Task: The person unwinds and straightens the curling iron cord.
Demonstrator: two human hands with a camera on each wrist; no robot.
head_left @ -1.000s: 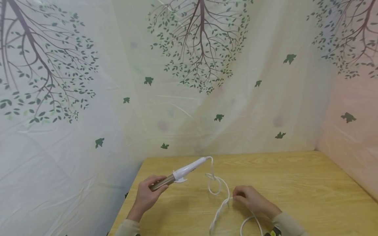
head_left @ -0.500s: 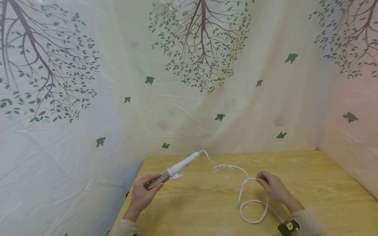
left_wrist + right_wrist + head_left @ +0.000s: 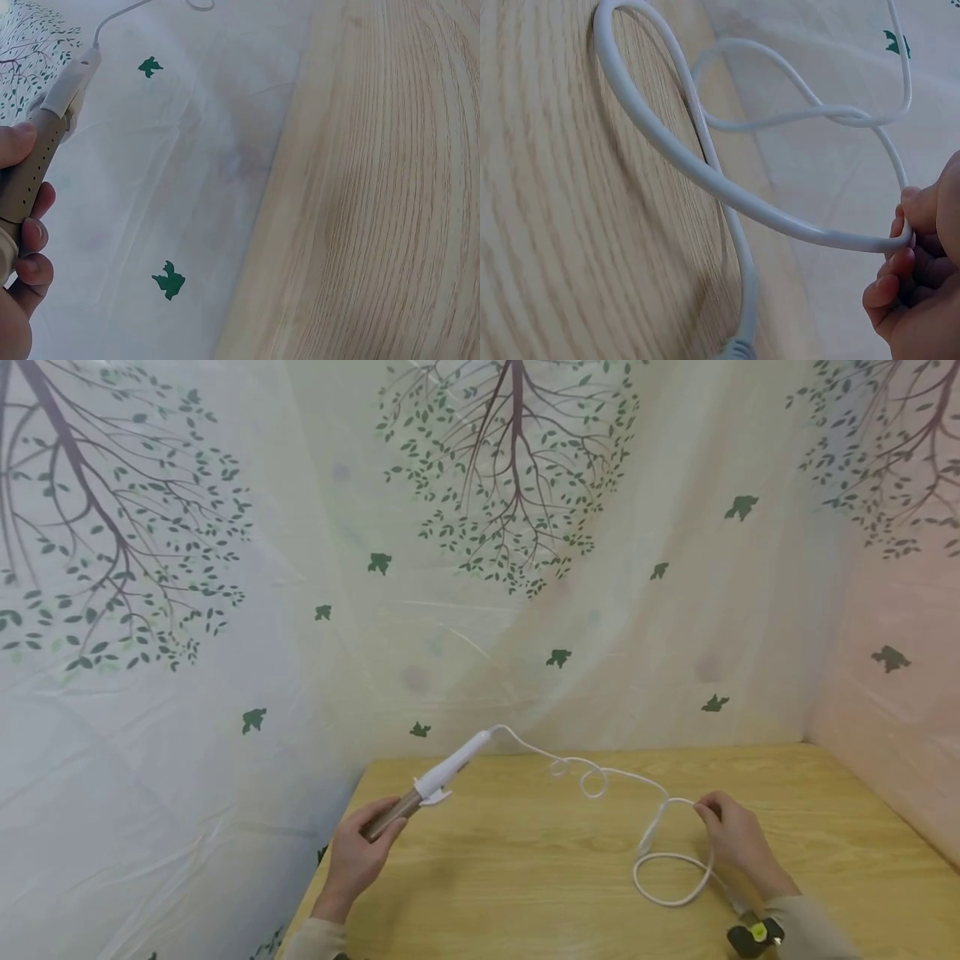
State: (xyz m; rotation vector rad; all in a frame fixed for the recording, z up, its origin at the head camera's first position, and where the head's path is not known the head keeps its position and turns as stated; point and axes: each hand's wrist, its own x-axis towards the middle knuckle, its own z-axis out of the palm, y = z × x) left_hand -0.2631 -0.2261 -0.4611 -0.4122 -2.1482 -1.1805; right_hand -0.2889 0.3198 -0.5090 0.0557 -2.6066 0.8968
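A curling iron with a white handle and a gold-brown barrel is held up over the left of the table in the head view. My left hand grips its barrel, and the handle slants up and away to the right. In the left wrist view the barrel shows a row of small holes between thumb and fingers. From the handle's tip runs a white cord with small twists. My right hand pinches this cord between thumb and fingertips. Below the pinch hangs a larger cord loop, leading down to a ribbed end.
A wooden table lies beneath both hands. Behind it and along its sides hangs a pale sheet printed with trees and green birds. A black device with a yellow patch sits by the right wrist.
My right hand has moved right and away from me with the cord, drawing it straighter and loosening its tangle. The left hand has tipped the curling iron's handle up slightly and shifted it left.
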